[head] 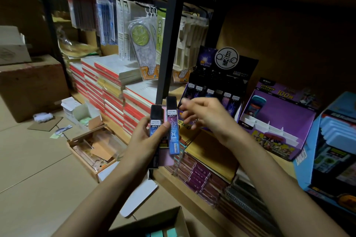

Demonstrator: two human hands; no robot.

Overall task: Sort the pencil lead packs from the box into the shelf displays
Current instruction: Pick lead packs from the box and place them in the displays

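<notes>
So the lead packs [173, 131] are a small fan of slim cases held upright in the left hand [143, 140], thumb pinned across the front of them, out in front of the shelf edge. The front one fades pink to blue and reads 2B/0.7. The blue one beside it has its label partly covered by the thumb. There are more tucked behind, a dark one and a pinkish one, but I can't count them.

The right hand [208, 117] hangs just beside the fan, and its fingers are so smeared that I honestly can't tell if it's pinching anything.

Right behind it on the shelf is a dark display [246, 71] with rows of similar cases standing in it, labels too tiny to read. There's a purple display [285, 107] next to that.

The cardboard box [163, 219] is down at the bottom edge, mostly cut off, with just a few teal shapes showing inside.
</notes>
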